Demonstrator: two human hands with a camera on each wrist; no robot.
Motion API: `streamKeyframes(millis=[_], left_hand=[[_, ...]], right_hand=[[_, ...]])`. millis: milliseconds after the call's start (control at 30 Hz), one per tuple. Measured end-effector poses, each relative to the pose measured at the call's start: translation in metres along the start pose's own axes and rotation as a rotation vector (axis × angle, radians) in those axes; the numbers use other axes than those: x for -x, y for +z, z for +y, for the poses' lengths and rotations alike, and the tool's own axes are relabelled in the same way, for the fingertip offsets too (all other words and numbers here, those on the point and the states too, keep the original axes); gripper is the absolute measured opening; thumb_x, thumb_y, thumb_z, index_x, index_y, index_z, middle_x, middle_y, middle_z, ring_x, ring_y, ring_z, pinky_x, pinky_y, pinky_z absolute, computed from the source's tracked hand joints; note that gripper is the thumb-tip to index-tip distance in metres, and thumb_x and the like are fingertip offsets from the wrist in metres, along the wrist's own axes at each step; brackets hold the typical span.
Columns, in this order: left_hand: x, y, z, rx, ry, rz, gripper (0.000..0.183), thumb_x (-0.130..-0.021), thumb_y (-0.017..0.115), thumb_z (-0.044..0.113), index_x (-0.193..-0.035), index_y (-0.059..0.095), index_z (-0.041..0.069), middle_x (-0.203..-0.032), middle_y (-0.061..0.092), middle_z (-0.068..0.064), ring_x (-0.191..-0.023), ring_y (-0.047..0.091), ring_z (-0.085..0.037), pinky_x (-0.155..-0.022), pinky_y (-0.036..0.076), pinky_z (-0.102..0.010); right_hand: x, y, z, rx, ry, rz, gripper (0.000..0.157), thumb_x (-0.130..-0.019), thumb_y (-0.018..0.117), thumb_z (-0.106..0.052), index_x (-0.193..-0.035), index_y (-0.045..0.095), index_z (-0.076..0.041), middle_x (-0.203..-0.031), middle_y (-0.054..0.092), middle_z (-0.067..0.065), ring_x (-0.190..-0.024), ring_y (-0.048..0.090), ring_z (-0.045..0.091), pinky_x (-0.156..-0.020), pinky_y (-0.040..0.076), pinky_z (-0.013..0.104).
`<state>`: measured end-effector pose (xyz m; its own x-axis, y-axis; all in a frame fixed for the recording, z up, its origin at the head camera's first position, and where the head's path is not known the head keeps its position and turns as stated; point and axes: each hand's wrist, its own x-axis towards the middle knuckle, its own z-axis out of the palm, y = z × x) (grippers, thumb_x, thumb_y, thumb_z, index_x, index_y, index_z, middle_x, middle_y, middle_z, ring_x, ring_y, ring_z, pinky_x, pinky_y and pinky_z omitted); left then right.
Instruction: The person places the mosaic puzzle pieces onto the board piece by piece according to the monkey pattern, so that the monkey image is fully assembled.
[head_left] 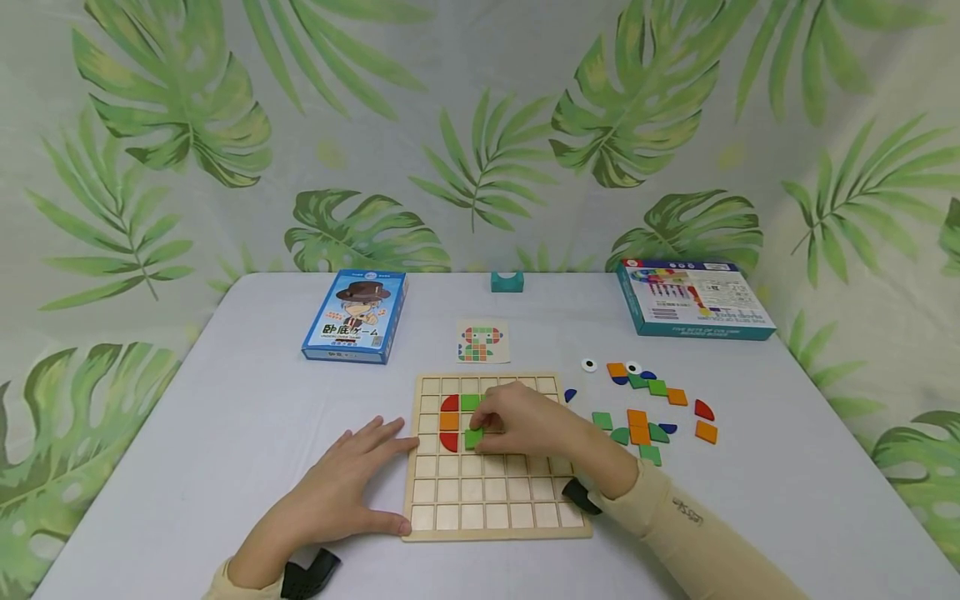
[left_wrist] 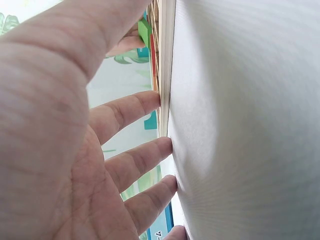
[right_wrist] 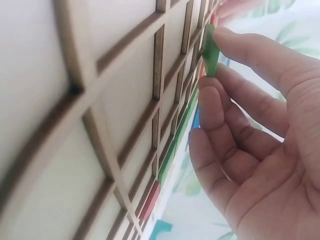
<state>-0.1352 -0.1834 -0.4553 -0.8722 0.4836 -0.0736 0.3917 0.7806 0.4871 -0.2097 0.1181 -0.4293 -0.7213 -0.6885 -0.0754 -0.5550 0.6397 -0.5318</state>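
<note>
My right hand (head_left: 525, 421) pinches a green square tile (right_wrist: 211, 51) between thumb and fingers, just over the wooden grid board (head_left: 495, 533). In the head view that tile overlaps a cell right of the lower red quarter-round tile (head_left: 449, 442). An orange square tile (head_left: 448, 422) and another red quarter-round (head_left: 450, 403) sit above it in the same column, with a green square (head_left: 470, 402) beside the top one. Part of the top row is hidden by my right hand. Fingers spread, my left hand (head_left: 348, 479) rests at the board's left edge, thumb and index fingertip touching the frame.
Loose colored tiles (head_left: 638, 427) and white eye discs (head_left: 589, 365) lie right of the board. Behind it is a pattern card (head_left: 483, 342), with a teal block (head_left: 507, 282) farther back. A blue game box (head_left: 356, 317) stands back left, another box (head_left: 693, 300) back right.
</note>
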Motion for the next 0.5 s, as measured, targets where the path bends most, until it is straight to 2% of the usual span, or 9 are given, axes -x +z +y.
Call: streamKeyframes(millis=[500], left_hand=[[0.0013,-0.0017,0.0017,-0.007,0.002,-0.003,0.104,-0.067,0.091,0.072,-0.154,0.058,0.027,-0.17,0.045,-0.01,-0.161,0.034,-0.045,-0.124,0.029,-0.076]], right_hand=[[-0.004,0.0047,-0.0032,-0.01,0.002,-0.015,0.016,-0.092,0.087,-0.021,-0.104,0.083,-0.012,-0.097,0.075,-0.003,-0.083,0.061,0.008,-0.075,0.054,0.018]])
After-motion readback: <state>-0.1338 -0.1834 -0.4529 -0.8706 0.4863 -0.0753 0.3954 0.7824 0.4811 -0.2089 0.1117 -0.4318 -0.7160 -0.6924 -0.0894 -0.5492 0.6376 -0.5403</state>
